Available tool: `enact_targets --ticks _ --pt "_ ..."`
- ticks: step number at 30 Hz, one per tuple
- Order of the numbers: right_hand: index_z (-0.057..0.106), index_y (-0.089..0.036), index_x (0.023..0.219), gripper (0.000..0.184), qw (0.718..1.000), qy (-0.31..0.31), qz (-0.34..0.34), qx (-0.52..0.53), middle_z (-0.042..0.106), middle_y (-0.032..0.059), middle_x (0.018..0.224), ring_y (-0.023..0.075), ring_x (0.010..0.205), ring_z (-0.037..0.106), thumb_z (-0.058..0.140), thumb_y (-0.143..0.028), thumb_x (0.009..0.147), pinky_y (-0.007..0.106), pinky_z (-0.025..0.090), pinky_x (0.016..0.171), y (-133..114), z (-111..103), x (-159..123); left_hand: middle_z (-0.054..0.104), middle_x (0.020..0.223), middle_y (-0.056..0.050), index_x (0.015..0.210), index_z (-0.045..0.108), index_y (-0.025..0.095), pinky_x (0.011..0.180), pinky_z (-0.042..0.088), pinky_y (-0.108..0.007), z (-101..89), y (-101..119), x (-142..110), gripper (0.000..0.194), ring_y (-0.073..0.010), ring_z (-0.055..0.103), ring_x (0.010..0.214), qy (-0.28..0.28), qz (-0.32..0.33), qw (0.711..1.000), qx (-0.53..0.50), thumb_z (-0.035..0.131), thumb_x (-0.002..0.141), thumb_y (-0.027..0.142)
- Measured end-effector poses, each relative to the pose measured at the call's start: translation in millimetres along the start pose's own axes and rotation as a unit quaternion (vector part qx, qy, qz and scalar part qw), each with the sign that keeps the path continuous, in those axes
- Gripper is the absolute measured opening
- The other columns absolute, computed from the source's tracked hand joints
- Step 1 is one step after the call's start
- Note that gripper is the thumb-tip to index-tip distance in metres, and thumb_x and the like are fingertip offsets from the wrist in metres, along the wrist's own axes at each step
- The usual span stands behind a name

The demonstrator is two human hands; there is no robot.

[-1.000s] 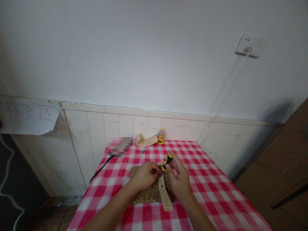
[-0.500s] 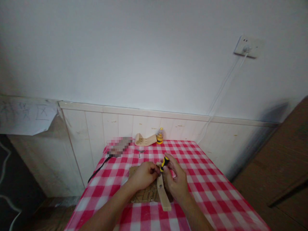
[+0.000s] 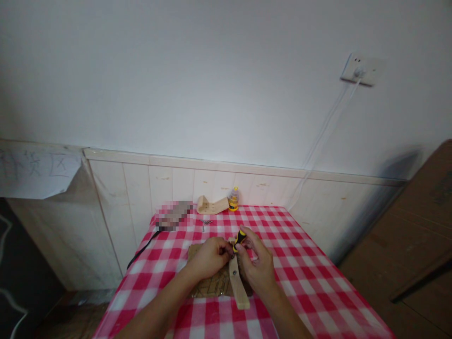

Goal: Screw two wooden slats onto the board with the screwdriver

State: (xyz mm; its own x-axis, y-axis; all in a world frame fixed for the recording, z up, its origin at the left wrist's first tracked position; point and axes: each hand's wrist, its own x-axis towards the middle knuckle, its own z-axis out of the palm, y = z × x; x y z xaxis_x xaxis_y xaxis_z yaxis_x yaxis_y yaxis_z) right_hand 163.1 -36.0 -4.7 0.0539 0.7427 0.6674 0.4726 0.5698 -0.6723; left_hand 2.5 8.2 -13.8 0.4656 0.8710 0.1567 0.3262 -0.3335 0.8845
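My right hand is closed around the handle of a small yellow-and-black screwdriver. Its handle tilts up to the right, and its lower end meets a curved pale wooden piece. Close to that end, the fingers of my left hand are pinched together; what lies between them is hidden. A dark screw head shows in the wood, nearer to me than the screwdriver. Under the wood lies a flat brown packet or board with dark lines and a shiny surface, partly covered by my hands.
Several loose screws lie on the red-and-white checked tablecloth. Behind them, near the wall, are a bent wooden part and a yellow-capped clear container. A blurred-out object with a black strap is at the back left.
The view has shifted very slightly. The screwdriver handle and the fingers of my right hand have moved a little; my left hand keeps its pinch beside the lower end.
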Motion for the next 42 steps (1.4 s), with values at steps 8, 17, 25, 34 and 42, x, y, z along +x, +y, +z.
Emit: enact_targets --ticks 8,17,25,34,42 --pt "0.064 -0.024 0.129 0.039 1.0 0.013 0.004 -0.019 0.076 0.0072 0.109 0.0203 0.085 0.074 0.063 -0.026 0.09 0.034 0.062 0.08 1.3 0.9 -0.2 0.075 0.081 -0.003 0.077 0.073 0.015 0.064 0.044 -0.023 1.3 -6.4 2.2 0.017 -0.016 0.065 0.072 0.004 0.008 1.0 -0.013 0.057 0.073 0.012" --pt "0.065 -0.024 0.127 0.038 1.0 0.023 -0.012 -0.018 0.075 0.0075 0.111 0.0212 0.088 0.073 0.065 -0.024 0.089 0.034 0.062 0.079 6.7 2.9 -0.8 0.075 0.082 -0.003 0.078 0.073 0.014 0.068 0.046 -0.023 -1.0 -1.8 0.4 0.018 -0.0164 0.066 0.075 -0.004 0.011 1.0 -0.001 0.056 0.074 0.011" --pt "0.065 -0.026 0.127 0.038 1.0 0.027 -0.008 -0.014 0.075 0.0066 0.11 0.0217 0.089 0.073 0.066 -0.024 0.089 0.035 0.061 0.079 7.0 3.2 -0.8 0.075 0.081 -0.003 0.078 0.073 0.014 0.066 0.045 -0.023 -2.1 1.2 0.9 0.019 -0.0162 0.066 0.074 0.001 0.006 1.0 0.015 0.055 0.074 0.01" --pt "0.067 -0.025 0.124 0.037 1.0 0.027 0.005 -0.011 0.075 0.0066 0.109 0.0218 0.088 0.073 0.068 -0.025 0.087 0.035 0.061 0.078 4.7 3.9 0.7 0.075 0.081 -0.003 0.077 0.072 0.014 0.067 0.046 -0.023 -2.0 3.0 -0.1 0.018 -0.0163 0.066 0.075 0.002 0.007 1.0 0.012 0.055 0.075 0.01" --pt "0.066 -0.024 0.124 0.039 0.999 0.032 0.019 -0.003 0.075 0.007 0.108 0.0227 0.088 0.073 0.071 -0.026 0.085 0.034 0.061 0.075 10.6 5.3 0.8 0.075 0.081 -0.002 0.078 0.072 0.015 0.067 0.045 -0.023 -1.3 2.1 0.0 0.016 -0.0158 0.066 0.074 0.004 0.002 1.0 0.019 0.057 0.076 0.011"
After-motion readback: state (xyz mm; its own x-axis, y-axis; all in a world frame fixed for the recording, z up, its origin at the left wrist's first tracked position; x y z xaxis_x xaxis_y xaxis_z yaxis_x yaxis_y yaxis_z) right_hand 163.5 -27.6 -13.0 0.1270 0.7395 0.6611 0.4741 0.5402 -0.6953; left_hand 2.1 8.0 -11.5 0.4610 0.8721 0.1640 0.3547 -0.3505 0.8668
